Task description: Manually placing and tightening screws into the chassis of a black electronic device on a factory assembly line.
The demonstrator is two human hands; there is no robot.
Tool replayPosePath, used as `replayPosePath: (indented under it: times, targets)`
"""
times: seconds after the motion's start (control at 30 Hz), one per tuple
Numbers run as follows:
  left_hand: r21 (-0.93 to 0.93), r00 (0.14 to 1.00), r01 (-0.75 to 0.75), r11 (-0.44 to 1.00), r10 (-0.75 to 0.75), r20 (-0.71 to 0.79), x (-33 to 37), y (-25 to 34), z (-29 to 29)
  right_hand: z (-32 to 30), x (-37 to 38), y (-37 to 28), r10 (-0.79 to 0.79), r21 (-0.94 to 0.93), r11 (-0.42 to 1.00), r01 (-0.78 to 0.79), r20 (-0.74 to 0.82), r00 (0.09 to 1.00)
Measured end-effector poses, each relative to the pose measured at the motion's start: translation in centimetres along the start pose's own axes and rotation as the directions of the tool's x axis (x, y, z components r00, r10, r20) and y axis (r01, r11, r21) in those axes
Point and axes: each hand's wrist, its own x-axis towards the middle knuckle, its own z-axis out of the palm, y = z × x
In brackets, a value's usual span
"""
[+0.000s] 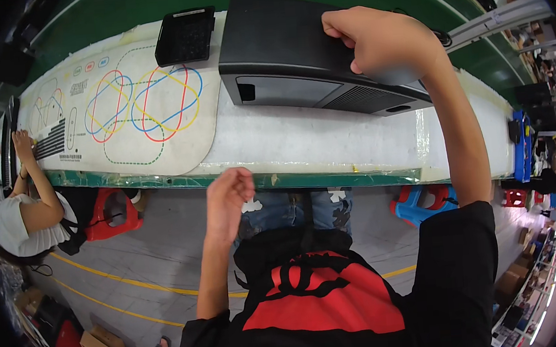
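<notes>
A long black box-shaped appliance (279,38) stands on the white work surface, with a grey front panel and a slatted vent on the side toward me. My right hand (389,41) is closed above the appliance's right end; its fingers curl inward, and whatever they hold, if anything, is hidden. Part of that hand and wrist looks blurred. In front of the table's near edge hangs my left hand (229,197), fingers loosely curled together with nothing visible in them. It touches neither the table nor the appliance. A black open tray (185,37) lies left of the appliance.
A pale printed mat (147,112) with coloured loops covers the table's left part. Another person (27,212) works at the far left. Red (111,213) and blue (420,206) stools stand below the table edge. A metal bar (499,20) reaches in from the right.
</notes>
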Motion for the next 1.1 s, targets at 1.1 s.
replayPosePath:
  times: [1.1]
  targets:
    - [0.503,0.751,-0.648,0.572,0.587,0.301,7.8,8.7,6.7,13.5,-12.8,4.7,0.892,0.925,0.01,0.379,-0.179,0.415]
